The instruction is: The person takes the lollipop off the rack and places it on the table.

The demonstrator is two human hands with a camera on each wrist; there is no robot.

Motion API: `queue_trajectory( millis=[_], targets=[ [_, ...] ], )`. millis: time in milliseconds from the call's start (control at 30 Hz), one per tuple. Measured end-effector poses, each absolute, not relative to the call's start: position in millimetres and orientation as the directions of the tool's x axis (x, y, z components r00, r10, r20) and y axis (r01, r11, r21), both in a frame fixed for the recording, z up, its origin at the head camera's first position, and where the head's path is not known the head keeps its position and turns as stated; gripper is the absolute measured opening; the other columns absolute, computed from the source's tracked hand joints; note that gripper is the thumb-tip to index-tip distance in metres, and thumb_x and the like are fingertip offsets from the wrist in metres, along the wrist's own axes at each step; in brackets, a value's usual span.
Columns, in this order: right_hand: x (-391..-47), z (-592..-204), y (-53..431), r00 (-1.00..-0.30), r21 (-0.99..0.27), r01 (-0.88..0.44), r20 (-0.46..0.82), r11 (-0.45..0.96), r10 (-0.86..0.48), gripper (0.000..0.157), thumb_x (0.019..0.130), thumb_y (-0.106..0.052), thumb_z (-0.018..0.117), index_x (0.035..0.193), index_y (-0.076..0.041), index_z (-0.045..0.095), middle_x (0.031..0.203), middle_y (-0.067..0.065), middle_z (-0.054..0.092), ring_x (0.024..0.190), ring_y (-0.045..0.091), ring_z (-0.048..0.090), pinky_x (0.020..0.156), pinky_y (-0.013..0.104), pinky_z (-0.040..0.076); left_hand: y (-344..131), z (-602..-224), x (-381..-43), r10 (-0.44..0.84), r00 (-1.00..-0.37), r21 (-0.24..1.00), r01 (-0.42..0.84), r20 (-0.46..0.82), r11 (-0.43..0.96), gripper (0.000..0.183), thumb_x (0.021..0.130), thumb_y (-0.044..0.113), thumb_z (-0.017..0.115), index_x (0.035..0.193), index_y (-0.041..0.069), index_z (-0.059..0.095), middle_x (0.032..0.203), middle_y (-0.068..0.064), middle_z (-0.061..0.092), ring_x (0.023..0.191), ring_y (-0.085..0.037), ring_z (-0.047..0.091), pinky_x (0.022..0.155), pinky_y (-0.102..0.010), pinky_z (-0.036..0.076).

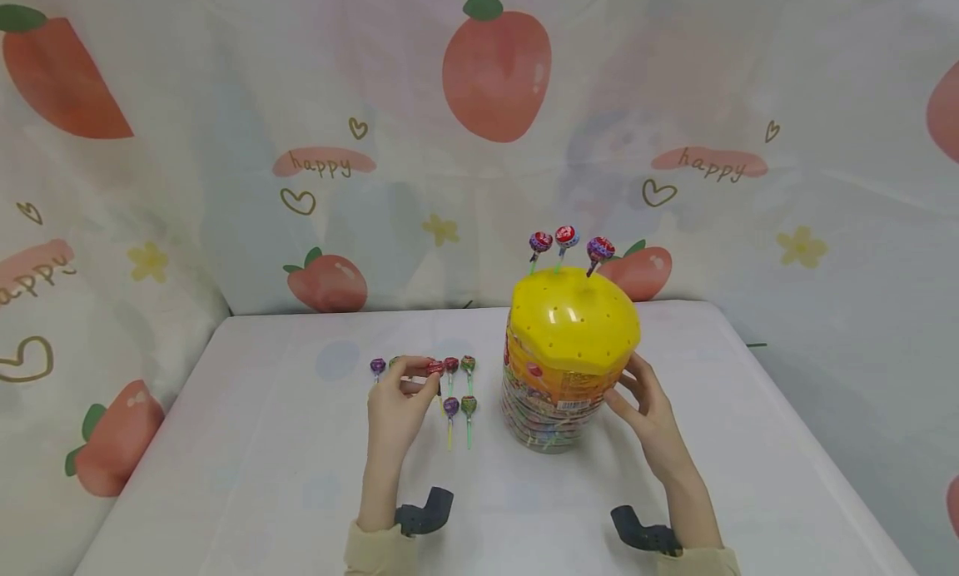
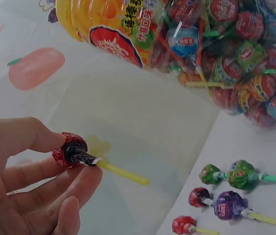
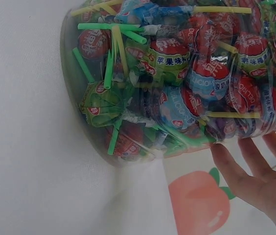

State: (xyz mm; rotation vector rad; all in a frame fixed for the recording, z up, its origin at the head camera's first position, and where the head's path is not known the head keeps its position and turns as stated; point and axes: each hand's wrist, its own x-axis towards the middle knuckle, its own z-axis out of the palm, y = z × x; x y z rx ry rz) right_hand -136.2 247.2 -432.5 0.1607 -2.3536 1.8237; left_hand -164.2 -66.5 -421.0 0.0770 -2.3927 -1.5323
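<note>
My left hand (image 1: 399,405) pinches a lollipop by its dark red wrapped head; the lollipop (image 2: 72,149) has a yellow stick pointing away from the palm in the left wrist view. It is held over a group of lollipops (image 1: 451,406) lying on the table, some partly hidden by the hand. To the right stands a large clear jar (image 1: 543,418) full of wrapped lollipops, topped by a yellow lid (image 1: 573,318) with small holes. My right hand (image 1: 650,422) rests against the jar's right side, fingers extended; fingertips (image 3: 223,154) meet the ribbed plastic.
Three lollipops stand in the lid's top, among them a purple one (image 1: 600,249). The white table (image 1: 262,443) meets a fruit-printed cloth backdrop (image 1: 494,168) at its far edge. Each wrist wears a dark camera mount, such as the left mount (image 1: 425,513).
</note>
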Motion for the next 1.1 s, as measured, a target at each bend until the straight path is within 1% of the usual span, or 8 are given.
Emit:
queue_trajectory(
  millis=[133,233,333,533,633,800,933,1100],
  targets=[
    [-135.9,-432.1,246.9,-0.981,-0.951,-0.183,0.192,0.247,0.011,0.066,0.096,-0.012,0.053,0.152,-0.018,0.021,0.153,0.014,0.024,0.127,0.005,0.031,0.104,0.071,0.028,-76.0,-433.2,-169.8,-0.230,-0.962,0.901,0.035,0.148,0.433,0.021,0.084,0.017,0.072,0.104,0.009,0.069,0.094,-0.009,0.072,0.071,-0.015,0.066,0.056,-0.024,0.047],
    [-135.9,-431.8,246.5,-0.981,-0.951,-0.185,0.193,0.248,0.010,0.065,0.096,-0.012,0.053,0.152,-0.018,0.022,0.152,0.013,0.024,0.127,0.005,0.031,0.104,0.072,0.028,-81.8,-443.7,-173.9,-0.240,-0.965,0.899,-0.006,0.111,0.438,0.022,0.084,0.018,0.071,0.104,0.008,0.069,0.094,-0.011,0.071,0.071,-0.016,0.064,0.056,-0.024,0.046],
    [-135.8,-431.7,246.3,-0.981,-0.952,-0.183,0.192,0.246,0.012,0.065,0.095,-0.012,0.054,0.152,-0.017,0.022,0.151,0.012,0.025,0.126,0.005,0.031,0.104,0.072,0.027,-84.9,-454.2,-177.6,-0.241,-0.965,0.891,-0.019,0.102,0.454,0.022,0.084,0.018,0.072,0.103,0.007,0.069,0.093,-0.012,0.071,0.071,-0.018,0.065,0.056,-0.024,0.046],
    [-136.3,-431.7,246.2,-0.982,-0.953,-0.181,0.190,0.243,0.014,0.065,0.095,-0.012,0.053,0.152,-0.016,0.022,0.151,0.014,0.024,0.126,0.004,0.031,0.104,0.072,0.027,-83.8,-474.3,-183.3,-0.239,-0.969,0.877,-0.068,0.055,0.475,0.019,0.084,0.019,0.070,0.100,0.009,0.068,0.092,-0.009,0.071,0.071,-0.016,0.064,0.058,-0.023,0.046],
    [-137.0,-431.9,246.1,-0.981,-0.954,-0.184,0.193,0.238,0.014,0.065,0.095,-0.011,0.053,0.152,-0.015,0.022,0.151,0.014,0.024,0.126,0.005,0.031,0.104,0.072,0.026,-82.0,-481.4,-184.7,-0.233,-0.971,0.868,-0.071,0.052,0.492,0.018,0.084,0.019,0.070,0.098,0.009,0.068,0.091,-0.008,0.071,0.073,-0.017,0.064,0.060,-0.025,0.047],
    [-137.0,-431.9,246.1,-0.980,-0.953,-0.187,0.196,0.237,0.016,0.065,0.095,-0.011,0.053,0.152,-0.014,0.023,0.151,0.015,0.025,0.125,0.005,0.032,0.104,0.073,0.026,-80.0,-489.5,-185.5,-0.232,-0.971,0.849,-0.074,0.058,0.524,0.017,0.083,0.019,0.070,0.096,0.009,0.069,0.086,-0.007,0.072,0.075,-0.019,0.065,0.062,-0.026,0.044],
    [-137.0,-431.9,246.5,-0.981,-0.954,-0.185,0.194,0.236,0.015,0.065,0.095,-0.011,0.053,0.152,-0.015,0.022,0.151,0.014,0.025,0.126,0.005,0.031,0.104,0.072,0.027,-78.6,-495.3,-186.6,-0.240,-0.969,0.850,-0.082,0.054,0.521,0.016,0.083,0.020,0.071,0.095,0.009,0.071,0.084,-0.007,0.072,0.071,-0.016,0.063,0.061,-0.026,0.043],
    [-136.5,-432.1,246.5,-0.983,-0.956,-0.175,0.184,0.236,0.017,0.065,0.095,-0.012,0.054,0.152,-0.016,0.022,0.152,0.014,0.025,0.127,0.008,0.031,0.105,0.072,0.026,-75.5,-501.2,-187.5,-0.226,-0.973,0.862,-0.083,0.037,0.500,0.016,0.084,0.020,0.071,0.095,0.008,0.072,0.082,-0.008,0.072,0.063,-0.012,0.064,0.059,-0.026,0.047]
  ],
)
